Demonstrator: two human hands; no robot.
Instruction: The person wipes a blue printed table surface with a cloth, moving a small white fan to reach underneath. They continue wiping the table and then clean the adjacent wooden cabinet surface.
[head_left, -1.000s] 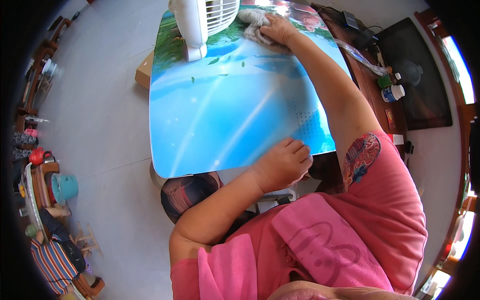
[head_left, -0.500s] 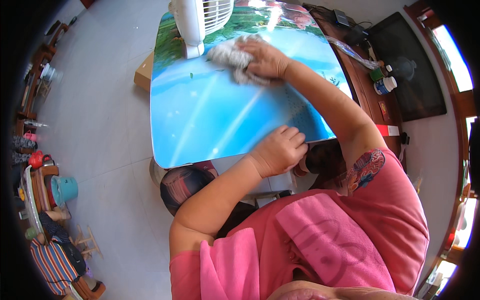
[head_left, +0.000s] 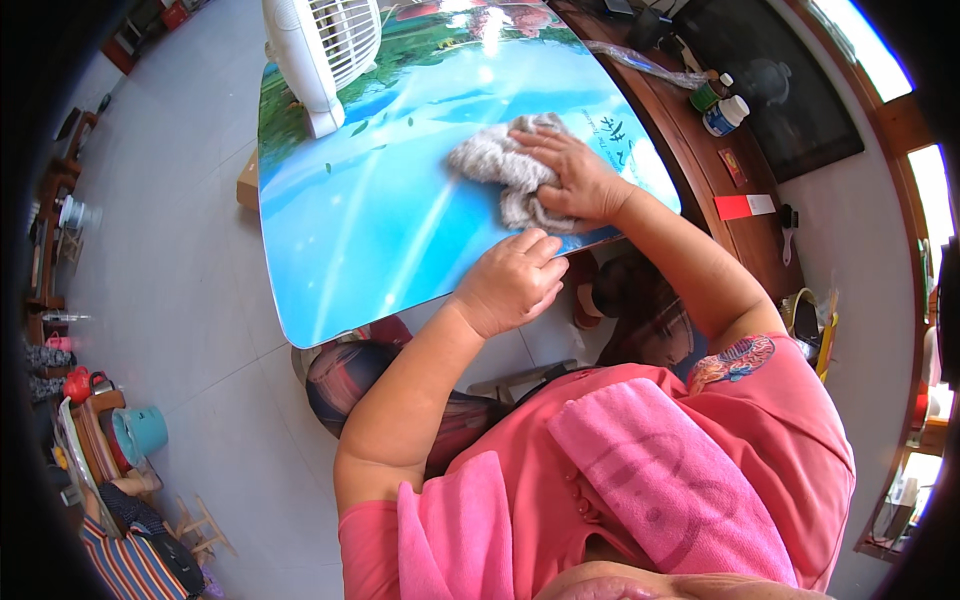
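A crumpled grey-white cloth (head_left: 490,156) lies bunched on the glossy table (head_left: 350,235), whose top carries a blue and green landscape print. My right hand (head_left: 580,180) presses down on the cloth near the table's right front part, fingers bent over it. At the near edge my left hand (head_left: 510,282) is closed round the rim of the tabletop; its fingertips are partly hidden. A white fan (head_left: 308,70) stands at the far left of the table, away from both hands.
Right of the table, a brown wooden cabinet (head_left: 735,215) holds bottles (head_left: 725,115), a red-and-white card (head_left: 745,207) and a dark screen (head_left: 775,90). A cardboard box (head_left: 247,182) sits by the table's left side. A blue bucket (head_left: 140,432) stands farther left.
My right hand has drawn the cloth from beside the fan toward me and to the right across the tabletop. My left hand stays on the near edge. The view has shifted.
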